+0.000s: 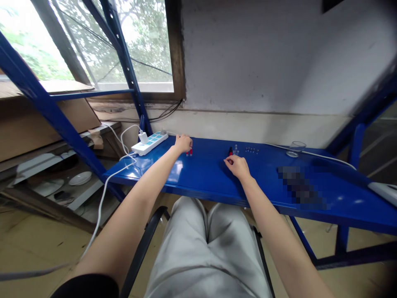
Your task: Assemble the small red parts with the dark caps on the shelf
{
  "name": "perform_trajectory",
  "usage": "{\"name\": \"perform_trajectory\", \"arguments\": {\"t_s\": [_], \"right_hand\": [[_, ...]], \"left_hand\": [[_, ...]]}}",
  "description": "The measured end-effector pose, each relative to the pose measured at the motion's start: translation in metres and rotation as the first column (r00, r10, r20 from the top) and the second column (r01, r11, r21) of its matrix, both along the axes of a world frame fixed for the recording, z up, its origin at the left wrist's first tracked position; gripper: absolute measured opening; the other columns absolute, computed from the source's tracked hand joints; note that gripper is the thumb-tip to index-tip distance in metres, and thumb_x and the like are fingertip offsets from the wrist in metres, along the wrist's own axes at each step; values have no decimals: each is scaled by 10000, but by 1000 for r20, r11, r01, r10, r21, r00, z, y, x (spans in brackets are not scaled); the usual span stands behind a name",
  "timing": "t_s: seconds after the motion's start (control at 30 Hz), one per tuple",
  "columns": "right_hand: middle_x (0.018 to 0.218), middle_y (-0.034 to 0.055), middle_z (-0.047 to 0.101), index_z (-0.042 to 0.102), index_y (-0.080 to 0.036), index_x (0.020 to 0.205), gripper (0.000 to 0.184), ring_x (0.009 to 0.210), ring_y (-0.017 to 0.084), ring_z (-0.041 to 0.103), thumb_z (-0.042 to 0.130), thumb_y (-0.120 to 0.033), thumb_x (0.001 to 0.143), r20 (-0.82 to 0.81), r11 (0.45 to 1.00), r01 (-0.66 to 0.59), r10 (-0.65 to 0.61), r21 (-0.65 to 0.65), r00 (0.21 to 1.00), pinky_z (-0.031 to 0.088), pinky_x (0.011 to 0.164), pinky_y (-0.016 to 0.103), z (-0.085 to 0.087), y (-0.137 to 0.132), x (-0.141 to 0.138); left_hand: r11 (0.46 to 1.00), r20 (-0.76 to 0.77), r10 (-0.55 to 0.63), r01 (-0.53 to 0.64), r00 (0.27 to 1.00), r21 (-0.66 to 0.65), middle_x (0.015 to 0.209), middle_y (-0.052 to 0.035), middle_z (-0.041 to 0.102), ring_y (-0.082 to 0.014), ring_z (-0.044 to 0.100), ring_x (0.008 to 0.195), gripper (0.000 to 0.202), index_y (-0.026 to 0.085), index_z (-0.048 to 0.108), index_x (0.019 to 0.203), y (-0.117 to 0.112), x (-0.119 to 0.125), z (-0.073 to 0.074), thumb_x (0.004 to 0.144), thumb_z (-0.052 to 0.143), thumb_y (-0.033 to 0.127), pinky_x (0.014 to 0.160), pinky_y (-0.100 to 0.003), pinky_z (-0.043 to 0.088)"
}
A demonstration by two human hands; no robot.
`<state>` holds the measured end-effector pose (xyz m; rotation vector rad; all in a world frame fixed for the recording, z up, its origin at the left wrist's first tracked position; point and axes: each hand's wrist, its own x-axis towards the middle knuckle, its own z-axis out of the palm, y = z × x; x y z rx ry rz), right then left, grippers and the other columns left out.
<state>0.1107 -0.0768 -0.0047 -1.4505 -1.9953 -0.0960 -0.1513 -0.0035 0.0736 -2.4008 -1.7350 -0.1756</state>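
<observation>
My left hand (184, 142) reaches over the blue table, its fingers curled down onto small red pieces with pale ends (190, 152). The fingertips look closed on one of them. My right hand (237, 165) is in a pinch just above the tabletop; something small and dark shows at its fingertips, too small to name. Right behind those fingers is a small black-and-red piece (230, 151). Beside it are small clear pieces (236, 148). Several tiny metallic pieces (252, 150) lie in a rough row farther right.
A white power strip (150, 143) with a plug and cables occupies the left end of the blue table (204, 182). Toward the right stand a clear glass (295, 149) and a blurred-out dark object (300, 186). Blue metal posts (124, 54) flank the table; a wall is behind.
</observation>
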Motion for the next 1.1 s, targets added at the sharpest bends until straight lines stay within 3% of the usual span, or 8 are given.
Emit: {"name": "perform_trajectory", "arguments": {"t_s": [0.2, 0.4, 0.5, 0.6, 0.73, 0.8, 0.97, 1.1], "right_hand": [[642, 39, 592, 593, -197, 706, 302, 587, 151, 526, 398, -380, 847, -4, 999, 44, -44, -15, 999, 327, 603, 265, 3, -3, 0], [621, 33, 596, 512, -200, 597, 267, 569, 158, 520, 433, -334, 813, 52, 971, 200, -194, -130, 980, 332, 640, 292, 1, 0, 3], [586, 39, 589, 511, -196, 590, 257, 573, 172, 529, 439, -321, 803, 66, 937, 299, -291, -180, 954, 334, 673, 324, -2, 3, 7], [591, 60, 596, 533, -191, 601, 248, 597, 195, 549, 443, -316, 796, 49, 893, 405, -403, -195, 914, 332, 690, 350, -4, 5, 10], [648, 90, 622, 578, -179, 662, 226, 656, 220, 573, 455, -315, 795, 23, 851, 474, -482, -226, 876, 332, 702, 367, -3, 5, 11], [729, 108, 642, 604, -167, 732, 217, 737, 234, 583, 458, -311, 800, 21, 840, 494, -503, -225, 864, 335, 725, 370, -2, 4, 10], [986, 124, 632, 628, -152, 906, 248, 941, 250, 553, 464, -312, 812, 55, 818, 529, -532, -227, 845, 339, 788, 372, 0, 3, 9], [1044, 144, 613, 632, -141, 975, 290, 1005, 263, 524, 462, -312, 815, 74, 810, 530, -530, -252, 845, 343, 810, 377, -1, 5, 9]], "left_hand": [[1000, 16, 7, -7, 1000, -5, 1024, -87, 614, -272, 448, 1052, 143, 192, 671, 815, 0, -1, -1, 699, 589, 194, 920, -447, 279], [999, 19, 33, -32, 999, -31, 1058, -93, 609, -288, 440, 1076, 202, 188, 655, 884, -3, 0, 5, 695, 622, 251, 922, -454, 277], [998, 100, -14, 8, 995, 64, 1096, -99, 593, -281, 451, 1068, 282, 189, 609, 1003, -8, 6, 7, 742, 582, 293, 918, -445, 278], [966, 235, -156, 99, 959, 239, 1114, -96, 584, -248, 479, 1048, 293, 187, 556, 1092, -16, 21, 3, 832, 451, 270, 911, -406, 290], [911, 268, -375, 299, 887, 283, 1150, -92, 573, -217, 478, 1075, 334, 177, 525, 1152, -33, 52, -16, 878, 347, 240, 909, -356, 316], [897, 252, -421, 359, 872, 258, 1224, -82, 529, -216, 467, 1083, 387, 204, 459, 1246, -42, 70, -29, 888, 319, 248, 905, -366, 332], [933, 233, -359, 341, 904, 116, 1381, -82, 373, -265, 401, 1158, 528, 288, 179, 1414, -51, 110, -61, 899, 296, 309, 902, -442, 350], [953, 239, -302, 295, 923, 65, 1386, -93, 360, -288, 391, 1164, 548, 303, 134, 1424, -47, 134, -74, 901, 296, 333, 899, -479, 344]]}}
